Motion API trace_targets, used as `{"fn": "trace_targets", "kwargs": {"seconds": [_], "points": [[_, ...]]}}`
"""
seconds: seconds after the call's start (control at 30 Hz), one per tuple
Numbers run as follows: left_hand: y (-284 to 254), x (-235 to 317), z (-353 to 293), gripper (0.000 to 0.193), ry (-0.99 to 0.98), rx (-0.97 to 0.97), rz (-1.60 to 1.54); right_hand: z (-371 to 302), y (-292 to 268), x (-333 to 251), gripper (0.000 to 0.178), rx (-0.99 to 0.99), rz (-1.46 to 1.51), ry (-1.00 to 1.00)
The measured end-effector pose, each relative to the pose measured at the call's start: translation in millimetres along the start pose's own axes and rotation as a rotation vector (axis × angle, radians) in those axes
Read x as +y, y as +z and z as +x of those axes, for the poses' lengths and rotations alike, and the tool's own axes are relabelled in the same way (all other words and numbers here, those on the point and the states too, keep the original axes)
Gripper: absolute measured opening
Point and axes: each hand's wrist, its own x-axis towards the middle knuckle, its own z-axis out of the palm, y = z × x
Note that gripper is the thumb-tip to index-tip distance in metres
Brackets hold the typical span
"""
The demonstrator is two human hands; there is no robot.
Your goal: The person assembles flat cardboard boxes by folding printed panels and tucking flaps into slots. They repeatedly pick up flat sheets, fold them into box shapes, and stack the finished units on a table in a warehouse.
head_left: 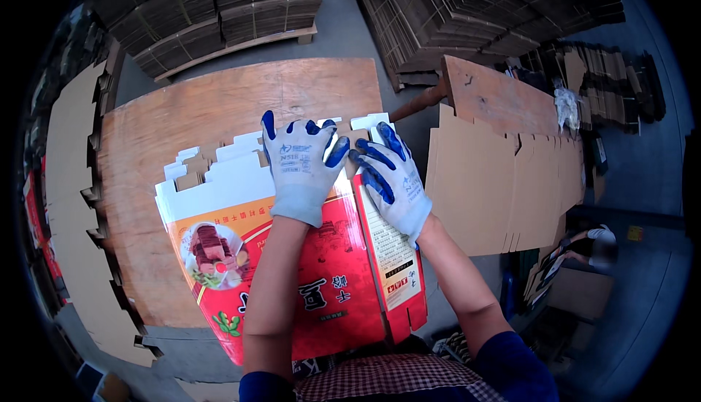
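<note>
A red printed carton lies flat and folded in front of me, its white slotted flaps pointing away. My left hand, in a white glove with blue fingertips, rests across the flaps near the far edge, fingers apart and thumb toward the right. Gloved the same way, my right hand lies on the upper part of the narrow side panel, with fingers stretched up and left toward the flap edge. Bits of brown cardboard show between the two hands. What lies under the fingertips is hidden.
Under the carton is a wooden board. Brown flattened cardboard stands at left and lies in a stack at right. Tied cardboard bundles sit on a pallet beyond. Another person is at the far right.
</note>
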Motion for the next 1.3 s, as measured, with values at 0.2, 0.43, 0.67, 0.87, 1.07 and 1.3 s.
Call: {"fn": "trace_targets", "kwargs": {"seconds": [0.2,0.43,0.67,0.87,1.07,1.3], "points": [[-7,17,4,0.023,-0.023,-0.057,0.099,2,1,1,0.036,0.024,0.005,-0.012],[-7,7,8,0.024,-0.017,-0.099,0.026,1,3,2,0.037,0.038,-0.003,0.008],[2,5,7,0.017,-0.009,-0.015,-0.035,4,3,-1,0.034,0.051,-0.026,0.001],[1,12,8,0.014,-0.036,-0.039,0.009,2,4,-1,0.033,0.05,-0.063,0.02],[3,12,8,0.017,-0.046,-0.038,0.026,3,11,1,0.033,0.036,-0.076,0.026],[5,11,7,0.02,-0.049,-0.031,0.046,2,12,4,0.033,0.017,-0.079,0.027]]}}
